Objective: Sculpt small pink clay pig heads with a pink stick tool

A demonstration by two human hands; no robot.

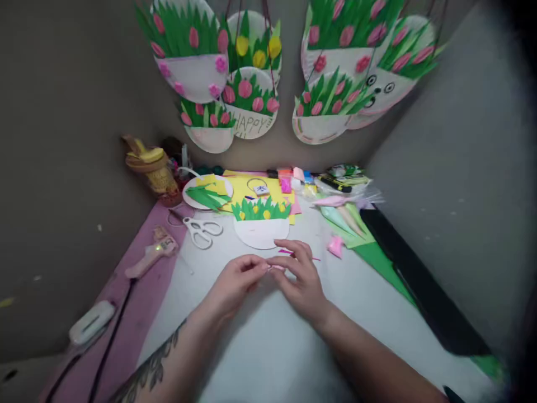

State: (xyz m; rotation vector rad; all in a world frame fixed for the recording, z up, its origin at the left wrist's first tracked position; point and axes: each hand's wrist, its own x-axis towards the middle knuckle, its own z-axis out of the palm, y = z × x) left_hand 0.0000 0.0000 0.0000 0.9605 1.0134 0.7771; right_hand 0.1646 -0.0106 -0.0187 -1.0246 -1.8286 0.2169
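Note:
My left hand (241, 278) and my right hand (300, 277) meet over the white tabletop. Between their fingertips is a small, thin pink piece (276, 267), mostly hidden, whose kind I cannot make out. Both hands are closed in a pinch on it. Just beyond them lies a white paper-plate basket (260, 232) with green paper grass (262, 210) and small yellow flowers along its top. A thin magenta strip or tool (286, 252) shows partly behind my right hand.
White scissors (202, 230) and a pink glue gun (155, 254) lie at left. A plate of paper pieces (207, 193) stands behind. At right are a pink packet (334, 246), piping-bag-like cones (338, 218) and a long black object (423, 280). Finished plate baskets (193, 81) hang on the wall.

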